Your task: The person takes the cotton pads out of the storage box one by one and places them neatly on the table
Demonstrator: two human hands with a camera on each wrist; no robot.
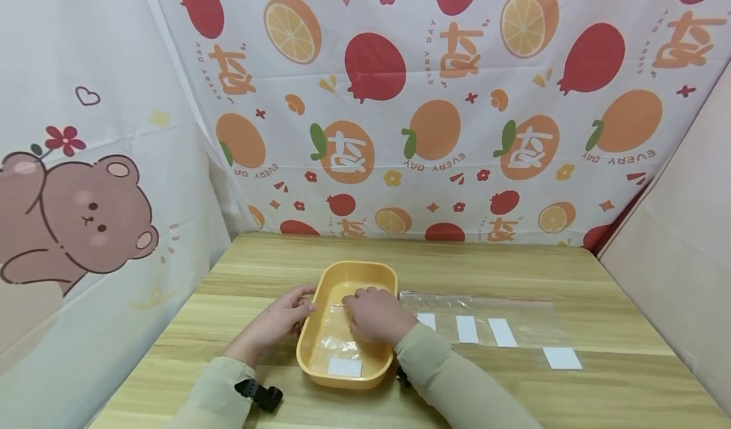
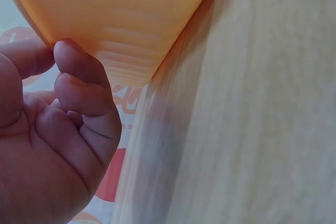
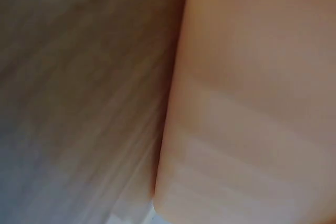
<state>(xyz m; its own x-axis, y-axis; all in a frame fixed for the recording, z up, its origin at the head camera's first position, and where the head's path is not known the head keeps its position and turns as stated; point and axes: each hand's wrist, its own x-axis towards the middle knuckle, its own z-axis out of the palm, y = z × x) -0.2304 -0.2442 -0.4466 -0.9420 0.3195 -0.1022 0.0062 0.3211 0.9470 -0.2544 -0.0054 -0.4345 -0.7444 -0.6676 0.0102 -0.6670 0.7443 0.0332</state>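
Observation:
A yellow plastic tray (image 1: 347, 383) stands on the table with a clear zip-lock bag (image 1: 337, 330) lying in it; the bag has a white label (image 1: 345, 367) at its near end. My left hand (image 1: 280, 320) pinches the tray's left rim between thumb and fingers, as the left wrist view also shows for the same hand (image 2: 68, 124). Inside the tray, my right hand (image 1: 377, 315) has its fingers curled at the bag's zip edge and seems to pinch it; the fingertips are hidden. The right wrist view shows only the tray's outer wall (image 3: 252, 98) beside the table.
Right of the tray, several clear zip-lock bags (image 1: 533, 321) with white labels lie overlapping in a row on the wooden table (image 1: 617, 378). Fruit-printed cloth (image 1: 468, 188) hangs behind the table, and a bear-printed cloth (image 1: 108, 219) hangs at the left.

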